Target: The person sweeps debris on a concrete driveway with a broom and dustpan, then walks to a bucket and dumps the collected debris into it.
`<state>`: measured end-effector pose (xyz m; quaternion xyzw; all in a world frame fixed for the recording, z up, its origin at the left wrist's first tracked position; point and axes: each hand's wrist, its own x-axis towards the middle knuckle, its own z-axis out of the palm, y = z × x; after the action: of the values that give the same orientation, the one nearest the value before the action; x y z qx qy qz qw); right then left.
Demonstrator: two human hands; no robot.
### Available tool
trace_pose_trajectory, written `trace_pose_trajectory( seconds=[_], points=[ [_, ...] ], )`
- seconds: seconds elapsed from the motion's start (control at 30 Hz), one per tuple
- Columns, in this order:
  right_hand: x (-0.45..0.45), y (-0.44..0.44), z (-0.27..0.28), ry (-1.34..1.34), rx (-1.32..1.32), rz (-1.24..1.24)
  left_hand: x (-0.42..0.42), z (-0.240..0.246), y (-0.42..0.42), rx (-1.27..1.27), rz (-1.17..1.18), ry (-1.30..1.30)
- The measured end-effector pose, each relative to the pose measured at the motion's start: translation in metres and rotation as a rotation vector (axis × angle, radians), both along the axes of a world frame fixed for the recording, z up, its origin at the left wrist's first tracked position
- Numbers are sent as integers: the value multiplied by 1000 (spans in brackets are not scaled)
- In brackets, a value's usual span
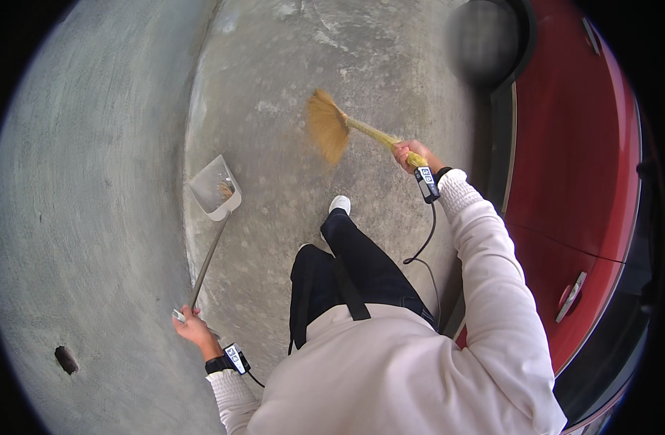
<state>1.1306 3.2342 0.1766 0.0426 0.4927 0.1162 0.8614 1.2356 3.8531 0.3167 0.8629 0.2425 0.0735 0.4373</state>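
Observation:
My right hand point(412, 156) grips the yellow handle of a straw broom point(327, 128). Its fanned tan bristles point left over the concrete floor, and I cannot tell whether they touch it. At the lower left, my left hand point(192, 326) is closed around the top of a long grey pole, which runs down to a white plastic dustpan point(207, 187). A small heap of brownish debris point(225, 190) lies inside the pan, near its back wall. The pan's open side faces up and to the left, close to the foot of the wall.
A rough concrete wall point(104, 179) with a small hole point(66, 360) rises along the left. A red car point(566, 163) stands close on the right, its wheel point(483, 41) at the top. Between them lies the stained concrete floor point(272, 261). Cables hang from devices on both wrists.

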Motion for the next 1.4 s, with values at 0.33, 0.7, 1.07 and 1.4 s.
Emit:
trace_pose_trajectory(
  seconds=[0.33,0.7,1.07,1.4],
  points=[
    [-51,4,115,32,-84,-158,115,1,-67,-22,-141,7],
    [-46,98,120,529,12,-290,317,-6,-181,-45,-342,48],
    [45,123,-124,138,-124,-447,469,-12,-231,-172,-392,147],
    [424,-36,-111,-191,331,-626,538,-26,-265,-125,-436,126]
  ],
)
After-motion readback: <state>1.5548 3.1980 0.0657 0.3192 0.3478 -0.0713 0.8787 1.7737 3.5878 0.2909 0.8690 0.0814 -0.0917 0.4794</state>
